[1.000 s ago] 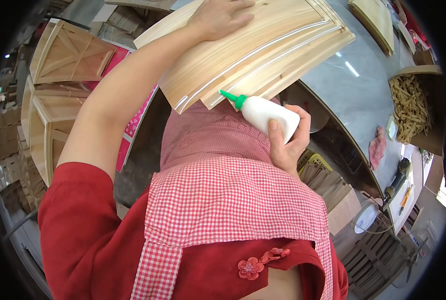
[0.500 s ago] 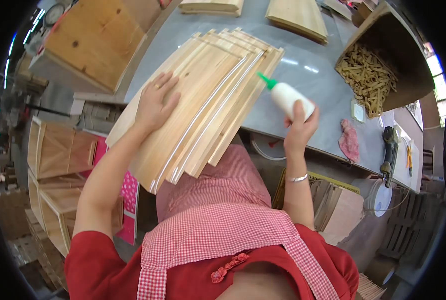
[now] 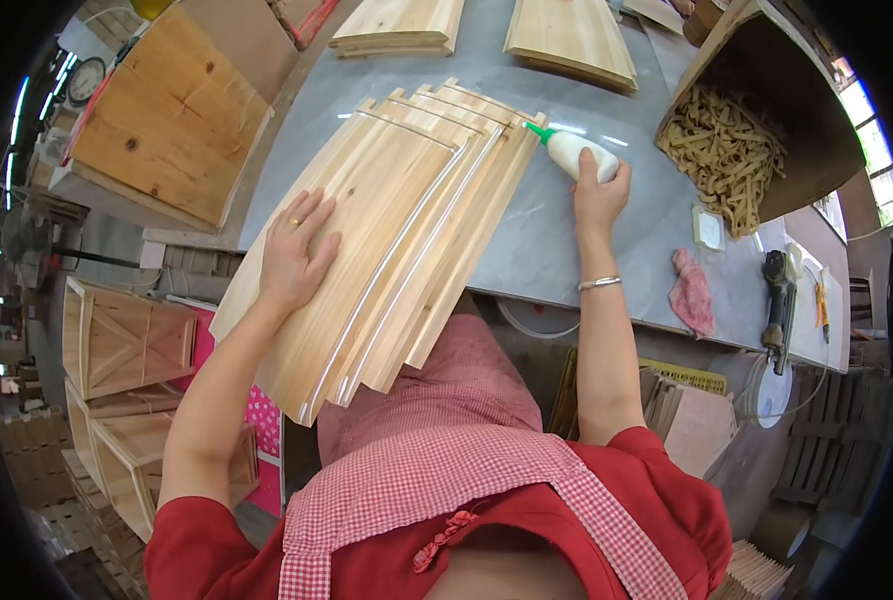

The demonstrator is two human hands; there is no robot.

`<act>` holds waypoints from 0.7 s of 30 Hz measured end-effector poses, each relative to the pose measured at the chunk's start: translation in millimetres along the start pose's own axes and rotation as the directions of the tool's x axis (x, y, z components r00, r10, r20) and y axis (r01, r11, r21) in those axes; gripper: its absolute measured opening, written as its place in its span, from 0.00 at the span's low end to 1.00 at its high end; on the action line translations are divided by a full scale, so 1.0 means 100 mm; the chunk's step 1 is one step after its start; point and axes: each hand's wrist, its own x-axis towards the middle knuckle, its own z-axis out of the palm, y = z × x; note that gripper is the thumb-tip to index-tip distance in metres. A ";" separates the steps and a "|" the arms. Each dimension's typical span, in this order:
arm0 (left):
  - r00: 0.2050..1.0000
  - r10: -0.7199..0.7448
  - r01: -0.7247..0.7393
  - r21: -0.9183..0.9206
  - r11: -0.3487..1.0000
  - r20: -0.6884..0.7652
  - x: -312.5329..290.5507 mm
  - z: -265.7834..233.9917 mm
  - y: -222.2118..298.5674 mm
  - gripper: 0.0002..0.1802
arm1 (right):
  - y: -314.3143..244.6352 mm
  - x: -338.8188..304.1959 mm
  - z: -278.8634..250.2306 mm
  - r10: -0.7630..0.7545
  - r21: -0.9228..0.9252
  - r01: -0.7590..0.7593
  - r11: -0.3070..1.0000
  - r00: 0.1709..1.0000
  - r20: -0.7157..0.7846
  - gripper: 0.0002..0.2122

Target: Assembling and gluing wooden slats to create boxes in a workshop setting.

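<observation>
A fanned stack of pale wooden boards point(image 3: 366, 215) lies slanted on the table, its near end jutting over the table's edge toward my apron. Lines of white glue run along the stepped edges of the upper boards and across their far ends. My left hand point(image 3: 299, 255) rests flat on the top board, fingers spread. In my right hand point(image 3: 602, 190) is a white glue bottle point(image 3: 574, 154) with a green nozzle. The bottle is tilted, its tip at the far right corner of the stack; whether it touches the wood I cannot tell.
Two more board stacks point(image 3: 571, 40) lie at the grey table's point(image 3: 541, 225) far side. A tipped carton point(image 3: 816, 110) holds tan strips at the right, near a pink cloth point(image 3: 692, 292) and a dark hand tool point(image 3: 775, 310). Wooden crates point(image 3: 131, 345) stand at the left.
My right hand has moved the glue bottle up, bringing its nozzle to the stack's far right corner. A glue line now shows across the top board's far end. My left hand stays on the top board.
</observation>
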 end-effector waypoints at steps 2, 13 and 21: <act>1.000 0.004 -0.004 -0.005 1.000 -0.006 -0.01 0.00 0.00 0.25 | 0.03 0.00 -0.04 -0.005 -0.031 0.005 1.000 1.000 -0.001 0.28; 0.999 0.029 -0.028 0.022 0.999 -0.028 -0.02 0.09 -0.15 0.24 | -0.49 -1.23 -0.75 0.024 0.135 -0.076 0.988 0.935 0.353 0.18; 0.996 0.055 -0.051 0.060 0.997 -0.075 -0.04 0.15 -0.17 0.25 | -0.85 -2.34 -1.34 -0.035 0.136 -0.065 0.989 0.776 0.630 0.19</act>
